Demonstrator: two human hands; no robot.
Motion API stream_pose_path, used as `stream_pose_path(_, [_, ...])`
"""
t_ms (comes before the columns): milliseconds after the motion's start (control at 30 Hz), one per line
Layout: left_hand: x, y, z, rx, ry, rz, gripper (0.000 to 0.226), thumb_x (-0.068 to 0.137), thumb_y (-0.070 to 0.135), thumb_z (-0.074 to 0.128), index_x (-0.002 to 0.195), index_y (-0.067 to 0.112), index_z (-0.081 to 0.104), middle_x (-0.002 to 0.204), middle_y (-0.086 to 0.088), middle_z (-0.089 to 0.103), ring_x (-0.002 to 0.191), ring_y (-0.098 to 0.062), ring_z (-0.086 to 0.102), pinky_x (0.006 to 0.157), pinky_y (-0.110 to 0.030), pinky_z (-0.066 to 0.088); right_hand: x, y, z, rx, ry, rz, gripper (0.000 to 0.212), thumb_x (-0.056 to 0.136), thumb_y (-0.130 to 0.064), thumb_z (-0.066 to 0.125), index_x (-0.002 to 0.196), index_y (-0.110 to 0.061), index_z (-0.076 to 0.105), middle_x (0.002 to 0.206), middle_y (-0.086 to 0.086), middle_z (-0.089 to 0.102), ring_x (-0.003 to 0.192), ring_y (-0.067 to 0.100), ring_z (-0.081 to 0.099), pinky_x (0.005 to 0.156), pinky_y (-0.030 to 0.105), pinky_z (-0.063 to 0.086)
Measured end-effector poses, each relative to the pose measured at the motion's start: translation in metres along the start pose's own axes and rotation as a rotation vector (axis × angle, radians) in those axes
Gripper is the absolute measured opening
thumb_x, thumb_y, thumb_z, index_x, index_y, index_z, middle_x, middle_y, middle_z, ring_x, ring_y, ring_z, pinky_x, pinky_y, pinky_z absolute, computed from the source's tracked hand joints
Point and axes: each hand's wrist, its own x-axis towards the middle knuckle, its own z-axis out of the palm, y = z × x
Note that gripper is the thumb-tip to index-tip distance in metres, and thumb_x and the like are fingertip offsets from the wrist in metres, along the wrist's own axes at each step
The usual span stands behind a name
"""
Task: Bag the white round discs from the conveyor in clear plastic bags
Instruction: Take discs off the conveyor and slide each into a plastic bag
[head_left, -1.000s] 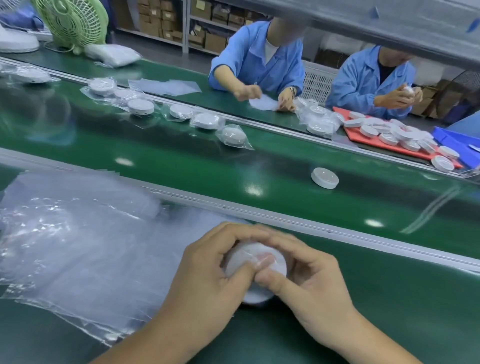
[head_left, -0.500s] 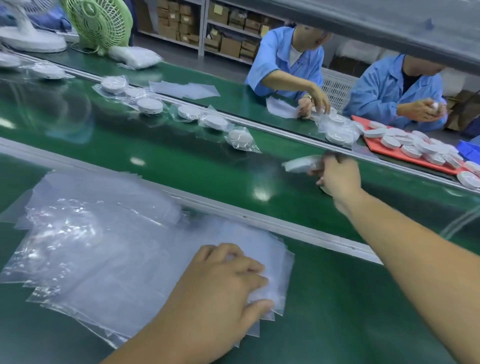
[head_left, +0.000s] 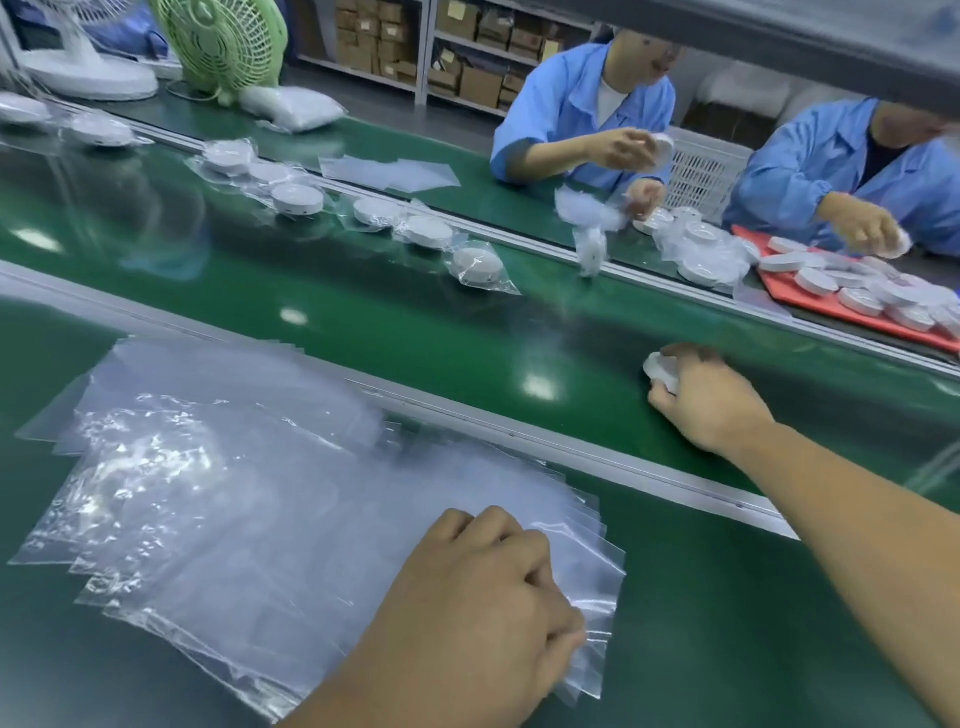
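At the lower centre of the frame, the left hand (head_left: 483, 608) is lying knuckles-up on the stack of clear bags (head_left: 249, 499). Its fingers are curling tight, and its thumb and forefinger are pinching the edge of the top bag (head_left: 592, 566) at the stack's right-hand corner. The bags are thin, glossy and crinkled, fanning out in a loose flat pile on the near green work surface (head_left: 727, 649) and catching white glare at the left. Just beyond them a dull metal rail (head_left: 545, 447) is running diagonally across the frame. Past the rail, right of centre, the right hand (head_left: 711, 405) is resting on the shiny green conveyor belt (head_left: 395, 322). Its fingers are gripping narrowly round a white disc (head_left: 658, 368), a smooth, flat round puck showing only at its left rim. Further up the belt, a row of bagged discs (head_left: 475, 265) is lying in a line toward the upper left. At the upper right, two workers in blue coats (head_left: 582, 104) are handling discs beside a red tray (head_left: 779, 296) heaped with more, and a green fan (head_left: 218, 41) is standing at the top left.
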Motion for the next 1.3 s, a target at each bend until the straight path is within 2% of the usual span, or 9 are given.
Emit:
stream_pose_path(200, [-0.004,-0.001,-0.001,-0.072,0.038,-0.102,0.019,0.087,0.047,0.059,0.076,0.041,0.074,0.079,0.024,0.057,0.086,-0.001,0.053,0.076,-0.028,0.050,-0.085,-0.027,-0.024,0.692,0.123,0.026,0.019,0.102,-0.030,0.050,0.118,-0.028,0.060,0.108,-0.006,0.067,0.094,0.019,0.062,0.076,0.036,0.052])
stream_pose_path(333, [-0.005,0.001,-0.003,-0.097,0.067,-0.205,0.025,0.090,0.050,0.052,0.076,0.040,0.072,0.084,0.028,0.058,0.087,0.004,0.051,0.079,-0.021,0.045,-0.166,-0.047,-0.044,0.965,0.146,-0.144,0.023,0.089,-0.045,0.048,0.106,-0.042,0.064,0.104,-0.028,0.067,0.095,-0.005,0.062,0.069,0.008,0.048])
stream_pose_path(433, [-0.003,0.003,-0.005,-0.147,0.108,-0.294,0.026,0.090,0.052,0.050,0.080,0.043,0.072,0.086,0.029,0.059,0.089,0.002,0.053,0.080,-0.017,0.041,-0.211,-0.045,-0.047,0.687,0.276,-0.442,0.026,0.093,-0.033,0.052,0.116,-0.038,0.063,0.111,-0.019,0.063,0.104,0.002,0.061,0.085,0.010,0.044])
stream_pose_path(533, [-0.004,0.005,-0.008,-0.186,0.171,-0.386,0.027,0.088,0.054,0.050,0.079,0.044,0.073,0.090,0.030,0.060,0.091,0.001,0.055,0.075,-0.013,0.041,-0.234,-0.036,-0.040,0.208,0.515,-0.801,0.030,0.097,-0.019,0.057,0.125,-0.021,0.067,0.122,-0.006,0.065,0.107,0.017,0.062,0.091,0.030,0.048])
stream_pose_path(633, [-0.004,0.006,-0.010,-0.184,0.207,-0.410,0.025,0.088,0.053,0.053,0.078,0.044,0.073,0.096,0.032,0.059,0.096,0.004,0.054,0.076,-0.013,0.040,-0.238,-0.034,-0.036,0.103,0.551,-0.877,0.037,0.093,-0.012,0.065,0.130,-0.017,0.064,0.134,0.000,0.068,0.112,0.025,0.062,0.089,0.038,0.050])
stream_pose_path(900, [-0.002,0.007,-0.012,-0.260,0.255,-0.404,0.017,0.085,0.049,0.059,0.083,0.043,0.075,0.112,0.039,0.059,0.107,0.012,0.053,0.088,-0.018,0.045,-0.235,-0.040,-0.032,0.194,0.585,-0.871,0.032,0.109,-0.007,0.042,0.133,-0.010,0.064,0.124,0.009,0.072,0.112,0.034,0.068,0.092,0.041,0.056])
stream_pose_path(1133, [-0.005,0.018,-0.019,-0.695,0.073,-0.292,0.060,0.067,0.050,0.089,0.120,0.052,0.061,0.106,0.032,0.069,0.098,0.008,0.066,0.079,-0.005,0.047,-0.244,-0.073,-0.038,1.117,0.573,-0.317,0.008,0.091,-0.022,0.077,0.095,-0.026,0.084,0.104,-0.007,0.080,0.097,0.015,0.076,0.086,0.021,0.057])
stream_pose_path(1200, [-0.004,0.021,-0.017,-0.710,0.171,-0.278,0.059,0.075,0.041,0.086,0.124,0.053,0.056,0.110,0.031,0.068,0.101,0.006,0.066,0.080,-0.008,0.050,-0.244,-0.082,-0.042,1.451,0.419,-0.130,0.013,0.075,-0.019,0.082,0.084,-0.028,0.084,0.096,-0.004,0.081,0.095,0.015,0.077,0.083,0.018,0.057])
stream_pose_path(1300, [-0.003,0.025,-0.015,-0.748,0.262,-0.265,0.044,0.083,0.044,0.076,0.123,0.052,0.058,0.113,0.030,0.068,0.101,0.004,0.067,0.078,-0.011,0.052,-0.246,-0.089,-0.042,1.520,0.148,-0.146,0.009,0.072,-0.028,0.090,0.078,-0.024,0.085,0.115,-0.006,0.078,0.116,0.015,0.071,0.092,0.021,0.056])
